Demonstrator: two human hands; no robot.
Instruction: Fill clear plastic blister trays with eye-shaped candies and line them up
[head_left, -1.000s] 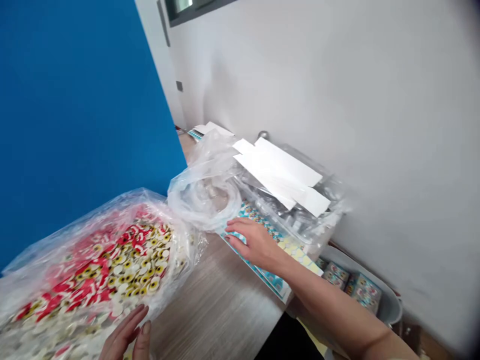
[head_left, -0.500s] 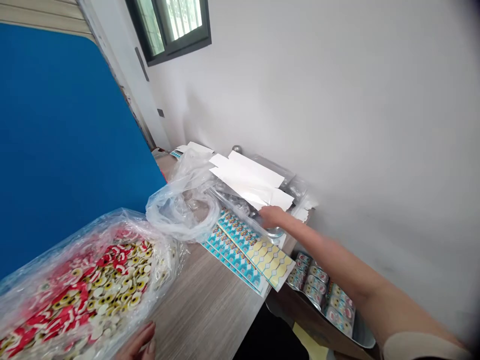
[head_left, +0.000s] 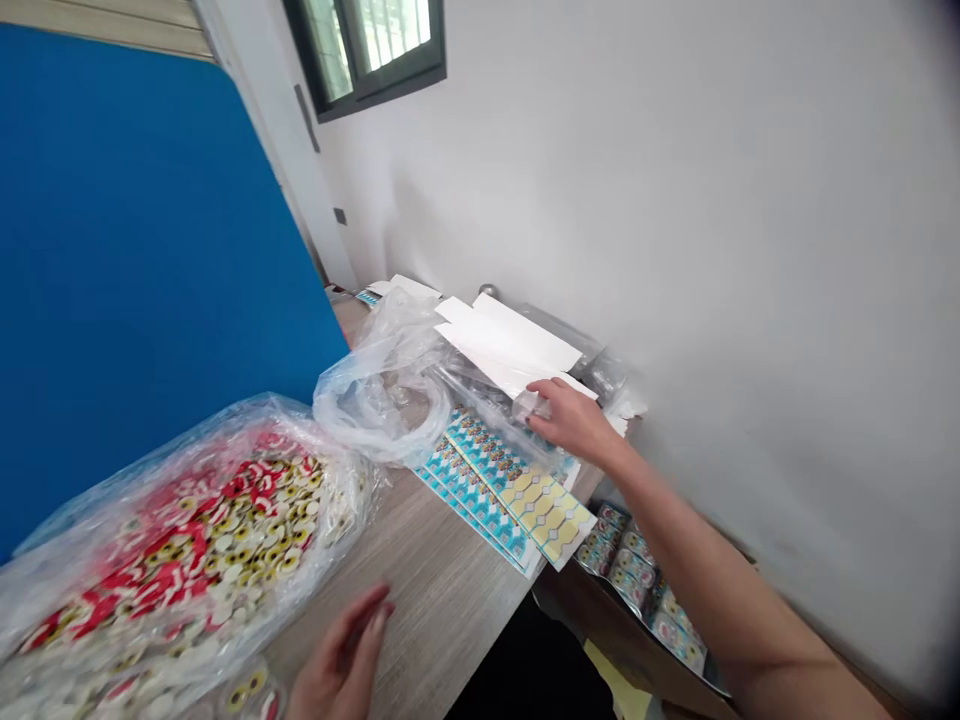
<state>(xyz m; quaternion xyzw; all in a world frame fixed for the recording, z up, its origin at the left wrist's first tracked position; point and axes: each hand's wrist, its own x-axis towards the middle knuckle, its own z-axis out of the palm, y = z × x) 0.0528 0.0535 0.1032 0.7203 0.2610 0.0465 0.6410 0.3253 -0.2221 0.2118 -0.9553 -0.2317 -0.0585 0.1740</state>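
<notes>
My right hand [head_left: 571,420] is closed around a small clear plastic piece [head_left: 531,404], perhaps a little box, above a clear bag of transparent plastic pieces [head_left: 491,392]. White card strips [head_left: 510,335] lie across that bag. My left hand [head_left: 341,655] is open over the table's near edge, fingers stretched out and nothing in them. Beside it, a large clear bag [head_left: 292,415] spreads over the table, filled with red-and-white pieces and yellow-and-white discs with dark centres [head_left: 262,540]. At the bottom edge, a small clear pack with eye-like discs [head_left: 251,690] shows partly, next to my left hand.
Printed blue and yellow sheets [head_left: 517,500] lie on the wooden table [head_left: 427,570]. An opened, crumpled plastic bag [head_left: 382,420] stands behind them. Below the right edge sits a box of small packs [head_left: 630,570]. A blue panel [head_left: 150,260] borders the left, a white wall [head_left: 675,200] the back.
My right hand has lifted from the bag of clear pieces with one piece in its fingers. My left hand has come up and right into view. The camera view has shifted slightly.
</notes>
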